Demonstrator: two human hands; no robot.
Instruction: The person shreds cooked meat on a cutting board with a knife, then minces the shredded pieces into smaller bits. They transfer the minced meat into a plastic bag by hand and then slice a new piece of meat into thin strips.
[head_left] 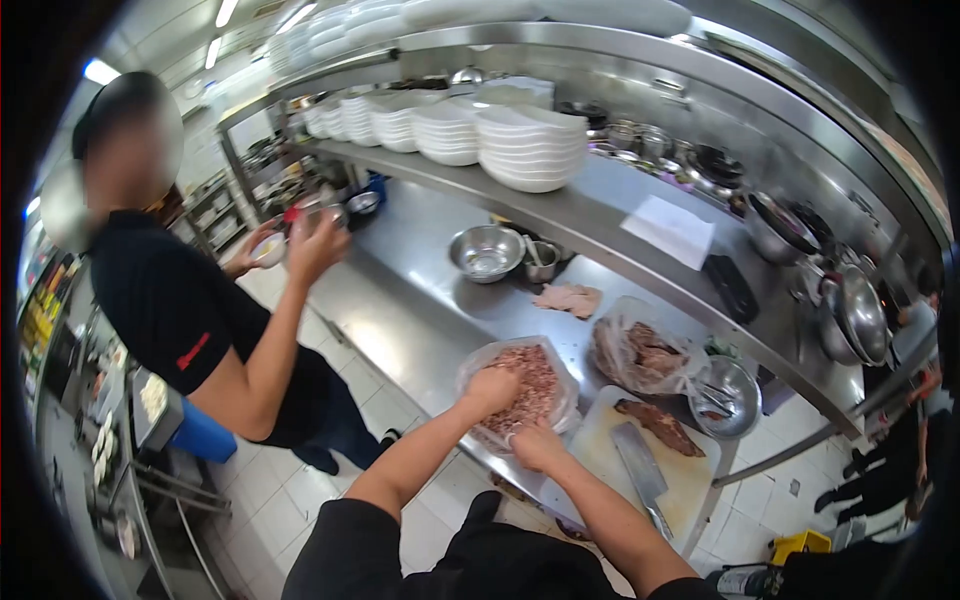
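Note:
A clear plastic bag (567, 378) full of chopped meat (535, 385) lies spread open at the counter's front edge. My left hand (492, 391) reaches into the meat with its fingers curled, their tips partly hidden. At the near rim of the bag, my right hand (538, 447) is closed on the plastic. To its right, a cleaver (638, 461) rests on a white cutting board (593, 452), beside a long piece of dark cooked meat (660, 428). Behind the board sits another plastic bag (640, 345) holding larger meat pieces.
A metal bowl (486, 253), a small metal pot (541, 260) and a pale flat piece (568, 300) stand farther back. Another metal bowl (726, 398) is beside the board. A shelf (450, 172) with stacked white bowls (532, 148) overhangs the counter. A co-worker (190, 300) stands left, holding a small bowl (267, 250).

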